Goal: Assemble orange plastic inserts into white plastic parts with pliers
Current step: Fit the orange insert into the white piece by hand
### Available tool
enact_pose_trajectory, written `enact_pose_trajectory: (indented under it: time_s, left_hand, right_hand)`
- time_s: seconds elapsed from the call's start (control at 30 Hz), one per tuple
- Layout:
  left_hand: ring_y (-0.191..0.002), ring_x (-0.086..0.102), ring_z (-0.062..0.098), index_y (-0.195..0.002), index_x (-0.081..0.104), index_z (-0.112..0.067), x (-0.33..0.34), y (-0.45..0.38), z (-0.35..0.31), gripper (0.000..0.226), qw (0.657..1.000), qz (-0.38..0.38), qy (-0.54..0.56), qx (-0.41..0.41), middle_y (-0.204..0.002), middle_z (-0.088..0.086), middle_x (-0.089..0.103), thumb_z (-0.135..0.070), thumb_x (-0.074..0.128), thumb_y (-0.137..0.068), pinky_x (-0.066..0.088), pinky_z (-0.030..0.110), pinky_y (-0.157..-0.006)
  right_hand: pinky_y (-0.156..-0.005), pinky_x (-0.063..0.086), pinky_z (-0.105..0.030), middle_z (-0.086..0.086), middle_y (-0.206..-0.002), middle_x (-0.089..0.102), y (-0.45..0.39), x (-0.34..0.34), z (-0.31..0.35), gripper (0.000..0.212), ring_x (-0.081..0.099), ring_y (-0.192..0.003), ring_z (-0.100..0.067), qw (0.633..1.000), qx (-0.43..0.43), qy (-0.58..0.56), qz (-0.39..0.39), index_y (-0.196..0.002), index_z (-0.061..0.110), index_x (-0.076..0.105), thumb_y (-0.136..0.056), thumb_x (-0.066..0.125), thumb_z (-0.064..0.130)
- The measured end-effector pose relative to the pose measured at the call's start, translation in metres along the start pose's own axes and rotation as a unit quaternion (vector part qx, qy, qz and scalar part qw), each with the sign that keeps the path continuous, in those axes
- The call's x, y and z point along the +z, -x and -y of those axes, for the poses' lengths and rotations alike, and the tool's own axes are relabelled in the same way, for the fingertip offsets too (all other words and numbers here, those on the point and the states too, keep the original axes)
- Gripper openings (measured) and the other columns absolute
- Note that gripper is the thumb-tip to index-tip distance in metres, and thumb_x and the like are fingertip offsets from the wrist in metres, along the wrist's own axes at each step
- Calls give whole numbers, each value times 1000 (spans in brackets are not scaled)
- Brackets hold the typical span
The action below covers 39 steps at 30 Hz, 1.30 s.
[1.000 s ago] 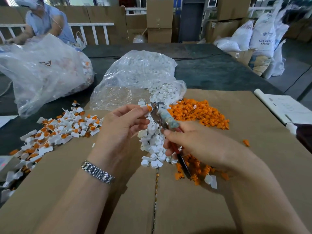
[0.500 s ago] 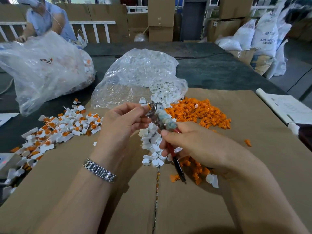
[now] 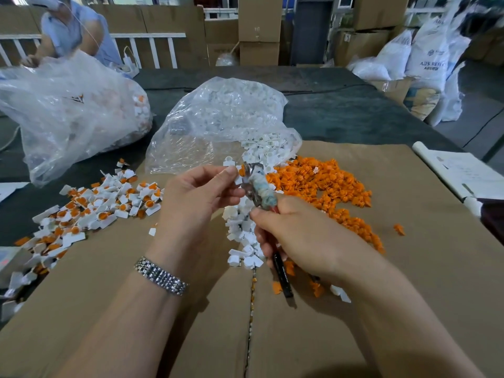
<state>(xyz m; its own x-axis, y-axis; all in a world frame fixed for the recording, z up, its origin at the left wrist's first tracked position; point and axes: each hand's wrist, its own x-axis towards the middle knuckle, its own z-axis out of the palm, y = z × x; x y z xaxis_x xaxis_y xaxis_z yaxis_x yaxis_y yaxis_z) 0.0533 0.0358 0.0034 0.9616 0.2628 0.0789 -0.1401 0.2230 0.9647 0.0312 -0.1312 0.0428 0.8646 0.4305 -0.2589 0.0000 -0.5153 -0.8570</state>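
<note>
My right hand point(image 3: 300, 236) grips the pliers point(image 3: 257, 186), whose wrapped jaws point up and away over the cardboard. My left hand point(image 3: 196, 200) pinches a white part with an orange insert point(image 3: 240, 171) at the jaws. Loose white parts point(image 3: 242, 236) lie under my hands. A heap of orange inserts point(image 3: 321, 184) spreads to the right. Assembled white-and-orange pieces point(image 3: 90, 211) are piled at the left.
A clear bag of white parts point(image 3: 218, 124) lies behind my hands, a larger clear bag point(image 3: 68, 113) at the left. Brown cardboard point(image 3: 409, 268) covers the dark table. Papers point(image 3: 463, 173) lie at the right edge. A person point(image 3: 73, 31) works at the far left.
Both hands have stayed close together at the jaws of the pliers. The pliers' jaws have tilted slightly more upright.
</note>
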Motion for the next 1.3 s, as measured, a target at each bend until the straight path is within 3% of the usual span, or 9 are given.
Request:
enact_pose_trajectory:
  time_s: [0.3,0.53,0.67,0.73,0.93,1.03,1.17,1.23,1.3]
  left_hand:
    - [-71,74,18,-72,80,-16,-5,-3,0,11,1000,13,-2,-8,-71,6,73,-27,80,-71,57,21,-64]
    - [-69,73,19,-71,79,-15,-4,-1,-5,10,1000,11,11,-7,-70,7,72,-24,79,-74,57,21,-63]
    - [-71,72,21,-76,80,-15,-7,-1,-7,10,1000,13,14,10,-73,6,71,-25,79,-76,57,23,-64]
    - [-74,73,22,-77,81,-17,-10,-2,-8,9,1000,15,6,17,-74,6,72,-26,79,-79,57,23,-66]
    - [-73,75,18,-80,80,-24,-15,-6,1,12,989,-30,-133,63,-74,2,75,-24,76,-91,57,22,-65]
    - [-69,71,14,-74,74,-29,-24,-13,0,16,936,-149,-305,94,-67,-4,72,-27,74,-90,55,28,-58]
    - [-81,59,27,-86,63,-24,-45,-20,-3,9,778,-253,-562,121,-89,2,65,-18,65,-93,45,37,-65]
    - [-91,59,33,-102,66,-16,-48,-22,-1,11,758,-235,-595,127,-107,12,61,-11,62,-93,47,43,-72]
    - [-87,61,26,-100,67,-17,-44,-22,1,11,791,-169,-572,136,-106,8,63,-9,63,-92,46,37,-72]
  right_hand:
    - [-66,50,-49,-6,-70,48,-3,7,0,29,46,-61,-23,997,-27,40,-54,-90,12,55,-108,43,32]
    - [-60,53,-43,-7,-65,55,-7,0,-9,39,55,-52,-24,999,-24,6,-34,-102,5,60,-106,45,40]
    - [-75,59,-41,-6,-78,69,-2,-23,-12,42,67,-70,-26,989,-2,-136,50,-115,10,62,-101,51,47]
    - [-77,57,-42,-4,-81,69,-2,-38,-16,39,65,-71,-20,987,-12,-158,8,-115,16,64,-98,55,49]
    - [-76,51,-38,1,-97,62,-23,-61,-42,28,61,-88,-18,944,56,203,-252,-110,22,54,-98,52,47]
    - [-96,43,-48,-6,-112,60,-35,-65,-61,40,57,-108,-32,891,121,324,-294,-119,15,55,-95,57,48]
    - [-97,35,-48,-11,-118,63,-42,-67,-75,51,56,-114,-35,859,139,369,-325,-118,14,57,-92,60,57]
    - [-97,35,-47,-13,-120,63,-46,-66,-78,54,54,-116,-36,855,138,375,-331,-119,13,58,-91,61,59]
    - [-99,36,-49,-13,-124,60,-49,-65,-78,55,52,-120,-36,860,130,371,-326,-122,13,57,-91,62,58]
